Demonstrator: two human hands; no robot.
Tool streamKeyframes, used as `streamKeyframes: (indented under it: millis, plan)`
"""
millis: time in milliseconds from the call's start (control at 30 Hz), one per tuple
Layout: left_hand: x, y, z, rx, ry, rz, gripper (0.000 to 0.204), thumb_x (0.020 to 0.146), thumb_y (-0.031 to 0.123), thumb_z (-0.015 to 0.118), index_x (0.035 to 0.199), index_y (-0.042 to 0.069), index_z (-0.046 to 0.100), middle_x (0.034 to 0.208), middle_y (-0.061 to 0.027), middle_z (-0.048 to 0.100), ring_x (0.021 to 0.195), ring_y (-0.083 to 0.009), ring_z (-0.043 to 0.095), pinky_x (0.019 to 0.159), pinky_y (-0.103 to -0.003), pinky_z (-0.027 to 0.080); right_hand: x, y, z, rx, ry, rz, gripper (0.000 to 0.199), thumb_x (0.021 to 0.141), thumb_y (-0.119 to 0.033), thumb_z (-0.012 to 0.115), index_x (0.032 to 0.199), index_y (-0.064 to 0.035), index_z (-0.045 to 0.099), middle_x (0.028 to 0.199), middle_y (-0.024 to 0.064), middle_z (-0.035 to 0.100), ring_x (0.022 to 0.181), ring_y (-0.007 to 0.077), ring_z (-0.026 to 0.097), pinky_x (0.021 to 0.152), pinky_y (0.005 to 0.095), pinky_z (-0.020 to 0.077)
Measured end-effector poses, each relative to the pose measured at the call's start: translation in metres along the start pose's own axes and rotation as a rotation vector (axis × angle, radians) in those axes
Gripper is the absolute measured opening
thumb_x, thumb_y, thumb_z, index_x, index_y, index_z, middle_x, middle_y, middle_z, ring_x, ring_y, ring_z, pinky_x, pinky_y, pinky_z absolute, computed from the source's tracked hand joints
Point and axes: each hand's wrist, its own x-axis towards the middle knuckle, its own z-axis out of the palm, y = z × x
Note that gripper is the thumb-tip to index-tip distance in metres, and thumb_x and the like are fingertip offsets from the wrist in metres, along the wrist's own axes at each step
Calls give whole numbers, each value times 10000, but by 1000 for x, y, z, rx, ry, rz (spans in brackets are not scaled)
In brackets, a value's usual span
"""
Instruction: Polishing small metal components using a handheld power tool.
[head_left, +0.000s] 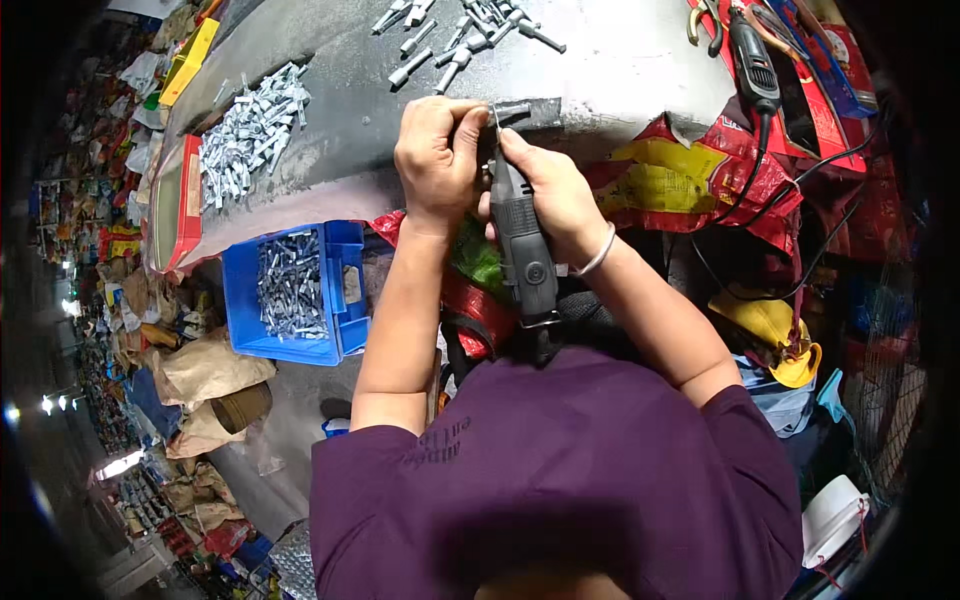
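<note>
Left hand (436, 160) curled into a closed grip at the near edge of the grey worktop (620, 70), fingers pressed together around a small metal piece (510, 110) whose dark end pokes out to the right of the knuckles. Right hand (552, 190) wrapped tight around the upper body of a grey handheld rotary tool (525, 250), forefinger stretched along it toward the tip. Tool standing nearly upright in the picture, tip far, tail near, its working end meeting the metal piece just beside the left thumb. Thin silver bangle (598, 252) on the right wrist. Purple shirt (560, 470) filling the near part of the view.

Scattered on the worktop beyond the hands, a loose group of small silver metal parts (465, 35). Further left on the same surface, a dense heap of similar silver parts (250, 130), with a red tray (185, 200) at its left edge. Below that heap, off the worktop, a blue plastic bin (340, 290) half filled with more silver parts. Second rotary tool (752, 60), black, lying far right on the worktop with its cord trailing down. Red and yellow printed sacking (690, 180) hanging over the worktop edge right of the hands. Yellow hard hat (770, 335) lower right. Brown paper bags (205, 375) on the floor at the left.
</note>
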Motion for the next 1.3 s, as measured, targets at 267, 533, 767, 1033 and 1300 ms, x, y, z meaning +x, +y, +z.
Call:
streamKeyframes:
  millis: [267, 533, 767, 1033, 1300]
  plan:
    - [11, -2, -14, -4, -71, -74, 34, 889, 61, 699, 904, 37, 719, 863, -70, 681, 774, -227, 592, 737, -321, 485, -18, -3, -19, -86, 41, -83, 443, 1048, -454, 519, 934, -37, 618, 669, 105, 671, 447, 184, 587, 421, 289, 465]
    - [49, -47, -70, 427, 307, -204, 131, 920, 183, 684, 980, 76, 731, 1046, -72, 688, 984, -224, 583, 922, -340, 444, -21, 8, -22, -99, -31, -107, 429, 1047, -445, 523, 943, -39, 616, 670, 107, 670, 446, 178, 581, 423, 280, 461]
    - [52, -35, -41, 312, -61, -417, 179, 879, 178, 719, 992, 39, 727, 948, -116, 730, 832, -276, 659, 780, -351, 516, -24, 13, -26, -62, -53, -78, 431, 1050, -441, 516, 942, -37, 617, 672, 112, 669, 454, 184, 587, 434, 277, 468]
    - [0, 7, 3, -115, 25, -86, 139, 798, -17, 743, 929, 29, 758, 893, -75, 722, 795, -196, 628, 751, -299, 510, -16, -1, -30, -34, 1, -41, 446, 1055, -448, 506, 949, -29, 617, 674, 117, 668, 461, 201, 599, 437, 286, 478]
    - [-2, 4, 0, -130, -45, -125, 144, 858, -39, 706, 986, 15, 745, 935, -66, 691, 842, -172, 618, 795, -266, 489, -2, 4, -8, 41, -42, -41, 454, 1040, -434, 540, 881, -14, 609, 639, 125, 659, 445, 203, 601, 411, 288, 462]
